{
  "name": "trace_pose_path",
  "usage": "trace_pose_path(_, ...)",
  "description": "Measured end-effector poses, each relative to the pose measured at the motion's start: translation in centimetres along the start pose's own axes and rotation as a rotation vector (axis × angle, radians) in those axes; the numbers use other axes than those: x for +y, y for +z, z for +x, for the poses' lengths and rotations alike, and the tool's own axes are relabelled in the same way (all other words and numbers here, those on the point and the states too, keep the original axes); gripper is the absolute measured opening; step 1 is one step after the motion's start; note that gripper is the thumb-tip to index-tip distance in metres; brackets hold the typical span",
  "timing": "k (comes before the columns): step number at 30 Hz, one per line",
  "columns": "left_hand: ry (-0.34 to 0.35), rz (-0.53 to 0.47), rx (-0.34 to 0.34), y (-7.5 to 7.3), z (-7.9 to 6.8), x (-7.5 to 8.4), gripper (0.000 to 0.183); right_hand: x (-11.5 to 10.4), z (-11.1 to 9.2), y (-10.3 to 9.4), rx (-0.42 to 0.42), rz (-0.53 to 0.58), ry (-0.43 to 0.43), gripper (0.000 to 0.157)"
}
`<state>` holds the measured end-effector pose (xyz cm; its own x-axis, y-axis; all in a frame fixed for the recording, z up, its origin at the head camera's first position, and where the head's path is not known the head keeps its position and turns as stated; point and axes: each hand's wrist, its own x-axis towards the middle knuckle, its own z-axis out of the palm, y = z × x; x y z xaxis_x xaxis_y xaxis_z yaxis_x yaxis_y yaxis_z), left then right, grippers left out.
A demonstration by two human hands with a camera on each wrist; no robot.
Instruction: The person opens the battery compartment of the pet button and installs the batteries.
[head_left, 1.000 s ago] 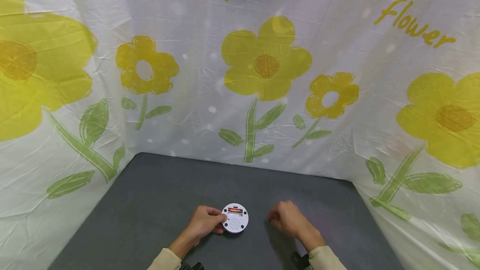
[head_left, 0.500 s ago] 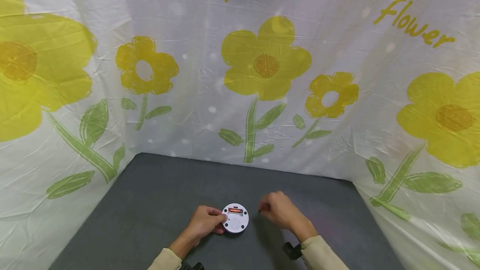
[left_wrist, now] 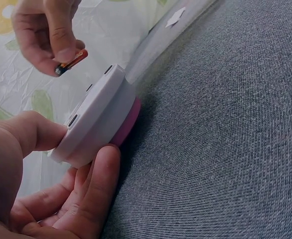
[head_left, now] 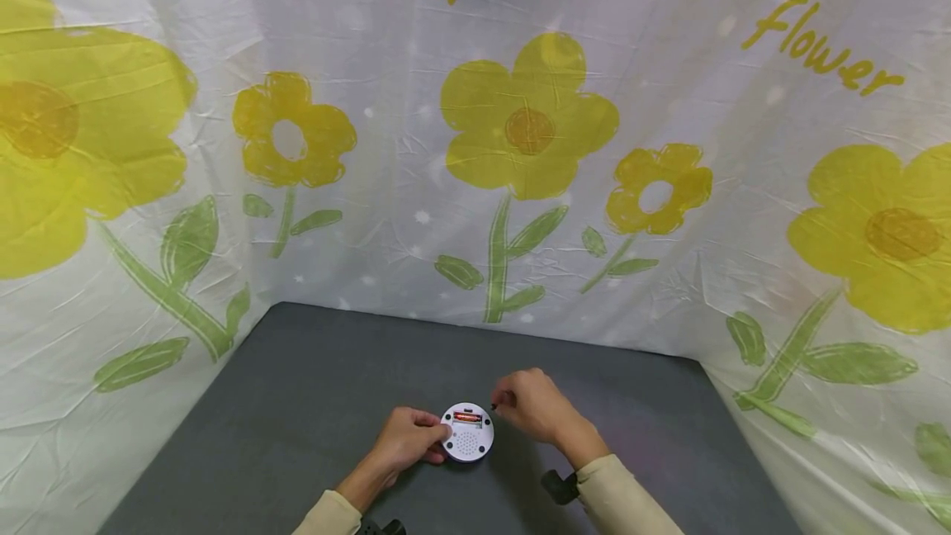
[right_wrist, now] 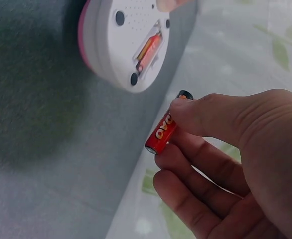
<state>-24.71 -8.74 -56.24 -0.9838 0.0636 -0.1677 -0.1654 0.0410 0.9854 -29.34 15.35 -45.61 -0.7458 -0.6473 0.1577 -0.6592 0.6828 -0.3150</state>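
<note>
A round white device (head_left: pixel 468 446) with a pink lower rim stands on the dark table, its underside with speaker holes and dark round feet facing up. My left hand (head_left: pixel 404 440) grips its left edge, thumb on top and fingers below. One red battery (right_wrist: pixel 148 51) lies in the uncovered battery compartment. Beside the device's upper right edge, my right hand (head_left: pixel 535 407) pinches a second red battery (right_wrist: pixel 162 130) with a black end between thumb and fingers. In the left wrist view this battery (left_wrist: pixel 72 62) is just above the device, apart from it.
A dark grey cloth-textured table (head_left: pixel 357 362) lies under both hands. Pale sheets (head_left: pixel 386 213) printed with yellow flowers hang behind it and at both sides. A black wrist camera (head_left: pixel 559 487) sits by the right sleeve.
My right hand has moved left and slightly away from me, bringing its battery close to the device. The left hand and the device have stayed in place.
</note>
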Motion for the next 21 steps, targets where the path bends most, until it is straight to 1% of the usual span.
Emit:
trace_pose_path(9,0.014,0.008,0.007,0.0,0.0,-0.2,0.021,-1.1,1.3,0.8,0.002,0.021,-0.037,0.011)
trace_pose_path(16,0.000,0.013,0.001,-0.1,0.1,-0.1,0.020,-2.2,2.2,1.5,-0.036,0.084,-0.012,0.008)
trace_pose_path(21,-0.002,0.011,-0.004,-0.1,0.2,-0.1,0.021,-2.5,2.5,2.4,-0.034,0.110,-0.028,0.006)
